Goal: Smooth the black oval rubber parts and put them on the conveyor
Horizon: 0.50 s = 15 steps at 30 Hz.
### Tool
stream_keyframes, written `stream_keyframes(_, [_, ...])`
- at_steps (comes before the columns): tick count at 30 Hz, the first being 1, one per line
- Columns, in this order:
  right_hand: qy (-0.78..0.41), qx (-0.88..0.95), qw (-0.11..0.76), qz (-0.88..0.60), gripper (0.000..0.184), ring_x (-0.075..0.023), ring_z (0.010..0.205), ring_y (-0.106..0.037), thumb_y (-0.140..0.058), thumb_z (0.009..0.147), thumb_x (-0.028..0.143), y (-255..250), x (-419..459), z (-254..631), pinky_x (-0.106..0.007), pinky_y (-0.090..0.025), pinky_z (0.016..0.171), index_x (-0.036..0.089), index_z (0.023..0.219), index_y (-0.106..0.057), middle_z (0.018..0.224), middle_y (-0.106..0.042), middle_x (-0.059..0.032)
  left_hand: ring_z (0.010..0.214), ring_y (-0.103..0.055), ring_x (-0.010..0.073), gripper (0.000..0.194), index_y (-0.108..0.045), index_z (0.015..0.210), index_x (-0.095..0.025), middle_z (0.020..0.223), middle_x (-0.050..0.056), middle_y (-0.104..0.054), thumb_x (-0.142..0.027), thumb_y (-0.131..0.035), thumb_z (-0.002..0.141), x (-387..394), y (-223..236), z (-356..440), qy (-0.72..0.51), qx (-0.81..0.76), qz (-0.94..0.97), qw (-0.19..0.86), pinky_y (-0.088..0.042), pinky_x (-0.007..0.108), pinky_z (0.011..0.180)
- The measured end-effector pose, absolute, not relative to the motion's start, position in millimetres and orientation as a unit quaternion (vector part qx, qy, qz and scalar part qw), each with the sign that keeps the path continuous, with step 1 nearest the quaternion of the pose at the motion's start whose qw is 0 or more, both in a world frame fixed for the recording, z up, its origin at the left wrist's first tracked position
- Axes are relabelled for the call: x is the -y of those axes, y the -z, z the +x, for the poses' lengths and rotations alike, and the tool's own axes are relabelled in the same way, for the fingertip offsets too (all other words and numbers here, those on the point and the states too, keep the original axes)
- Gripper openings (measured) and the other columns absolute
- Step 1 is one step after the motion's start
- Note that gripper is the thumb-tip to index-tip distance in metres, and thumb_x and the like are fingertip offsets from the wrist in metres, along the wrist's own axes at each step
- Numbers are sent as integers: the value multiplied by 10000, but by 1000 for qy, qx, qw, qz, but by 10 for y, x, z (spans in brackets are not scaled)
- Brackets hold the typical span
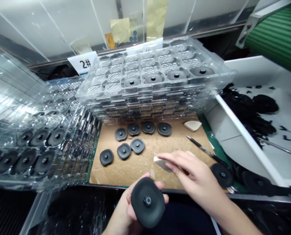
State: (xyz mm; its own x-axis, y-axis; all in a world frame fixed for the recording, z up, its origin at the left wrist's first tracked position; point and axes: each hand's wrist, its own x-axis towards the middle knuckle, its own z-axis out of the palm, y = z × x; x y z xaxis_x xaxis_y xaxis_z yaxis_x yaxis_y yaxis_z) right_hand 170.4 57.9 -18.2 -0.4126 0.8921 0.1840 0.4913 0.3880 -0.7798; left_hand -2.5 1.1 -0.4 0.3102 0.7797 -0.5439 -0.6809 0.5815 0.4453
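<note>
Head view: my left hand [122,209] grasps a black rubber disc [147,209] at the bottom centre of the frame, my fingers curled behind it and its central stud facing up. My right hand [194,173] pinches a small flat blade [163,164] just above the cardboard sheet [147,166], well apart from the disc. Seven more discs [133,129] lie on the cardboard, below a stack of clear plastic trays [155,107]. A white bin [248,140] of black trimmings sits at the right of the frame. Handling this well means bracing the disc firmly and keeping my fingers clear of the blade's edge.
</note>
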Motion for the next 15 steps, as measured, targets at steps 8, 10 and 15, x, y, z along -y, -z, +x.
stream_keyframes(8, [-332,748,244,-521,246,-162,697,-628,-443,888,229,729,-306,1832,-292,-483,638,248,1020,-650,798,-690,-25,909,-672,255,557,-691,1006,-261,1028,51,-720,-365,-817,473,2,89,2,-482,-358,22,799,-531,317,776])
stream_keyframes(10, [-311,726,303,-534,244,-163,755,-629,-453,891,232,422,-319,1752,-275,-489,641,247,1075,-613,879,-685,-36,923,-666,249,565,-694,996,-269,1039,40,-718,-354,-828,453,-10,66,31,-485,-382,18,787,-525,312,786])
stream_keyframes(15, [-216,788,438,-376,281,-153,647,-605,-501,840,122,-167,-300,1434,-291,-458,618,159,1107,-579,784,-688,-42,969,-637,178,458,-698,988,-259,1025,33,-726,-324,-808,548,-10,48,38,-500,-411,46,761,-453,236,877])
